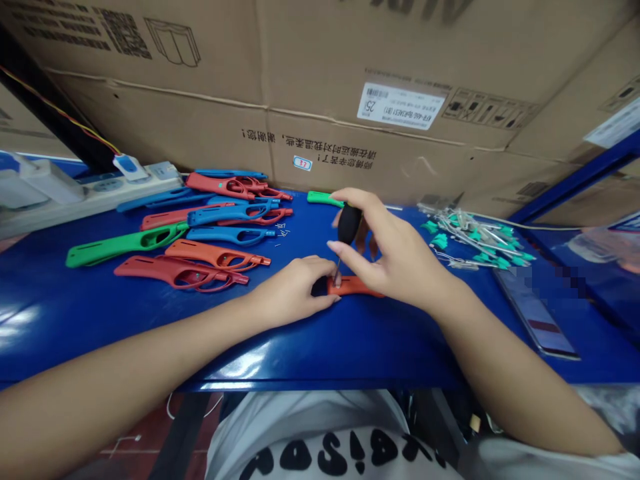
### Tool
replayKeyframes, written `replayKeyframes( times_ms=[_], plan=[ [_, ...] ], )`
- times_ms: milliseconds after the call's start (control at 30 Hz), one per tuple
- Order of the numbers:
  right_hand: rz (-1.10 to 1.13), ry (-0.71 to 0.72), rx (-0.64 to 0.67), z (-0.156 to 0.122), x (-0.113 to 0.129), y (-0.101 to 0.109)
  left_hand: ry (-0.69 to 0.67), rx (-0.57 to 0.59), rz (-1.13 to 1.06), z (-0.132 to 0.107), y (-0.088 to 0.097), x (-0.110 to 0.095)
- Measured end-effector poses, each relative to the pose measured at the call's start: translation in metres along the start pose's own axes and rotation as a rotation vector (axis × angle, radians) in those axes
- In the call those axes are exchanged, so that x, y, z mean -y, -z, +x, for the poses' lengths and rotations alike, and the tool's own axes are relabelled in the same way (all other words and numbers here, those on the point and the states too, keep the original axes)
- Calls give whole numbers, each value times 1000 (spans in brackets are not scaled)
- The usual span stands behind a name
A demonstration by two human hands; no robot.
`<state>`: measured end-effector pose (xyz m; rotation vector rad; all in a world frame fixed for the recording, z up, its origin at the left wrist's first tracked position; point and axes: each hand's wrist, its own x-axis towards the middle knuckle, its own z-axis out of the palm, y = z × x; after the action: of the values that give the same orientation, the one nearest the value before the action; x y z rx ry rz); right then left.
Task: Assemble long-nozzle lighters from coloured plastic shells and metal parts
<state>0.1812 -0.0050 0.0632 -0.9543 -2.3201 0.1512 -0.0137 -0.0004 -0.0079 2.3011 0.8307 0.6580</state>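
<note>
One slip of the screwdriver (349,223) clasped in the right hand (395,260) could jab the left hand (295,290) pinching the orange casing (357,287) beneath.

Black-handled screwdriver (349,224), upright, tip on orange handle shell (358,287) — lying flat

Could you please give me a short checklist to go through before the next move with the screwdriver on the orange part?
1. Right hand grips the screwdriver by its black handle: ok.
2. Left hand holds the orange part down on the blue table: ok.
3. Screwdriver tip seated on the part: cannot tell, fingers hide it.
4. Small metal fasteners lie near the pile of coloured shells, within reach: ok.
5. Phone lies clear of both hands: ok.
</note>
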Motion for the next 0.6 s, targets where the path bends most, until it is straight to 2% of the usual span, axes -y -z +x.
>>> replayKeyframes(
  times_ms=[100, 267, 433, 600],
  plan=[
    [115, -4, 33, 0, -4, 1, 1, 14, -9, 0, 1, -2],
    [-69, 52, -86, 0, -3, 1, -24, 8, -24, 0, 1, -2],
    [111, 31, -65, -3, 0, 0, -20, 6, -26, 0, 1, -2],
    [-117, 159, -296, -4, -3, -2, -40, 1, -2, 0, 0, -2]
  ],
)
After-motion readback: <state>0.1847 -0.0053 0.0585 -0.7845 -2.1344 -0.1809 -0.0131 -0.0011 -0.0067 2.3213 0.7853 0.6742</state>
